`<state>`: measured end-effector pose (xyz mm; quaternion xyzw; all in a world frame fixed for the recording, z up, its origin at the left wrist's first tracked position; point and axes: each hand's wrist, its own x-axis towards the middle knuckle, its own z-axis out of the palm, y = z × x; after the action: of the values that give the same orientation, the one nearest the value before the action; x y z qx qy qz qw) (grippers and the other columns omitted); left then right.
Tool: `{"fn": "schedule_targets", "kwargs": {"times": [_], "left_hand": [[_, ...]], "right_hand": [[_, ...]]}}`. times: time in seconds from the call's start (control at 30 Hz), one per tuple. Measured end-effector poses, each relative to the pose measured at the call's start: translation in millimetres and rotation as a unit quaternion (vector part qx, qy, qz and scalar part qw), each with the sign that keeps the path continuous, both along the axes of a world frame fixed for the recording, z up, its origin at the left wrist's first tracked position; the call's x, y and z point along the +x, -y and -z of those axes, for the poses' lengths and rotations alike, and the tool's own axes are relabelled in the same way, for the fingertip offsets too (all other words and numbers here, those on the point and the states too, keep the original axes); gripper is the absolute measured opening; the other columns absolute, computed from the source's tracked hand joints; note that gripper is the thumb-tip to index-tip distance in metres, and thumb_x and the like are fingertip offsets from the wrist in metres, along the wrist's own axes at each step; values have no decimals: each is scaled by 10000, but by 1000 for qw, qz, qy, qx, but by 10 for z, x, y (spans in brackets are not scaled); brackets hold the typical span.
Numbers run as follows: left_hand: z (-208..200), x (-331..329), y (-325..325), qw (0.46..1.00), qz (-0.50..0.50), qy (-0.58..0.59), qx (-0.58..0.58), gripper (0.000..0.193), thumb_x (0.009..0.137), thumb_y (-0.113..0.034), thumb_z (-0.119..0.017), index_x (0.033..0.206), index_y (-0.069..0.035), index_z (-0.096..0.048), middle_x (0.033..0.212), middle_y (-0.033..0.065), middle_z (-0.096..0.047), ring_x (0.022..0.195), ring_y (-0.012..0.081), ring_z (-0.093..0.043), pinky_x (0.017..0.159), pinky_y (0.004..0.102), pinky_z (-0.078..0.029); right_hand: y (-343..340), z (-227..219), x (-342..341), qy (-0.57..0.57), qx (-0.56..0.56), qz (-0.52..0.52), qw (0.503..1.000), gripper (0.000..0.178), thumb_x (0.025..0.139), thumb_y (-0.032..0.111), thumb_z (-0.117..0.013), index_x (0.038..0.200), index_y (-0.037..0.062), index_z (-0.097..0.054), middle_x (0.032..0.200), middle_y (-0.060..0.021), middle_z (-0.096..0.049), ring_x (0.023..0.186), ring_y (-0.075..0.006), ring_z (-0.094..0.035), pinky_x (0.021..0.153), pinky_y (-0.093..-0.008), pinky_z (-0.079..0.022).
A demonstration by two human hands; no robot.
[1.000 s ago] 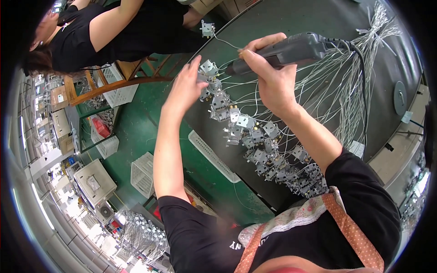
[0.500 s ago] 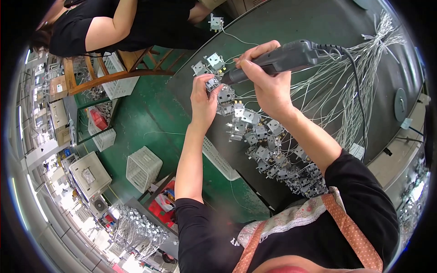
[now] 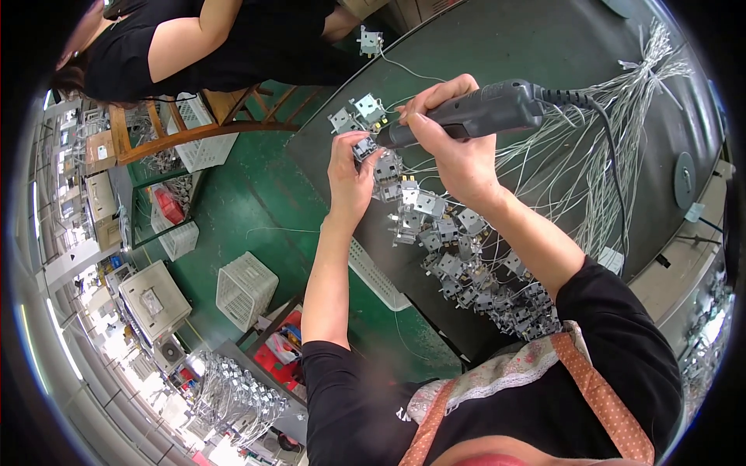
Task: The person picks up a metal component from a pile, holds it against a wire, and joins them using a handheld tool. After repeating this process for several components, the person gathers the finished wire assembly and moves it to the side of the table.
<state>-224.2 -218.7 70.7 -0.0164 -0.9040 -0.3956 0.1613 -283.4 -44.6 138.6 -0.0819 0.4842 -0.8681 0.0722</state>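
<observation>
Between the fingertips of my left hand [image 3: 350, 182] is a small boxy metal thermostat [image 3: 363, 147], held near the table's left edge. My right hand [image 3: 466, 159] is wrapped round a black corded electric screwdriver [image 3: 501, 109], which points left. Its tip reaches the held thermostat; whether they touch I cannot tell. Just beyond my left fingers lie two more thermostats [image 3: 365, 106] with brass-coloured terminals. A long heap of similar thermostats [image 3: 458, 272] runs from my left hand toward my body, partly behind my right forearm.
Thin silvery tubes [image 3: 614, 159] fan across the dark table [image 3: 497, 46] to a bundle at far right. The screwdriver's cable [image 3: 614, 155] crosses them. One thermostat [image 3: 370, 41] lies at the far edge. Another person [image 3: 186, 46] sits at far left; a white basket [image 3: 246, 289] stands on the green floor.
The screwdriver's body has dipped slightly toward me. My left hand and its thermostat have shifted a little nearer and to the right.
</observation>
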Motion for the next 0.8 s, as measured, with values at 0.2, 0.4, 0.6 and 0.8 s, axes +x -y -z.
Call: {"fn": "schedule_targets", "kwargs": {"times": [0.2, 0.4, 0.6, 0.8], "left_hand": [[-68, -7, 33, 999, 17, -12, -27, 390, 748, 43, -741, 1052, -33, -508, 1033, 137, -582, 952, 322, -605, 798, 385, -502], [-43, -25, 51, 1000, 10, -4, -20, 398, 745, 44, -740, 1054, -27, -499, 1039, 139, -579, 967, 324, -600, 805, 388, -498], [-332, -306, 331, 973, 66, 48, -216, 411, 846, -294, -705, 1117, -52, -514, 1082, 140, -582, 1021, 348, -581, 874, 435, -464], [-137, -1257, 329, 986, -64, 140, -66, 740, 884, -442, -632, 1337, 97, -407, 1252, 321, -533, 1188, 413, -523, 1000, 406, -422]], "right_hand": [[13, -34, -42, -15, 23, -13, 1000, 220, 831, -82, -584, 943, 35, -435, 896, -94, -592, 865, -185, -594, 926, -406, -477], [37, -24, -81, 9, 34, -2, 999, 197, 835, -71, -587, 930, 31, -448, 890, -95, -593, 866, -182, -597, 926, -405, -477], [-118, 39, -183, 12, 27, 78, 996, 181, 826, -27, -636, 945, 13, -506, 902, -101, -606, 888, -206, -606, 938, -405, -475], [-217, 26, -211, 41, 19, 108, 993, 186, 827, -13, -640, 953, 26, -510, 926, -81, -574, 887, -190, -578, 930, -377, -465]]}}
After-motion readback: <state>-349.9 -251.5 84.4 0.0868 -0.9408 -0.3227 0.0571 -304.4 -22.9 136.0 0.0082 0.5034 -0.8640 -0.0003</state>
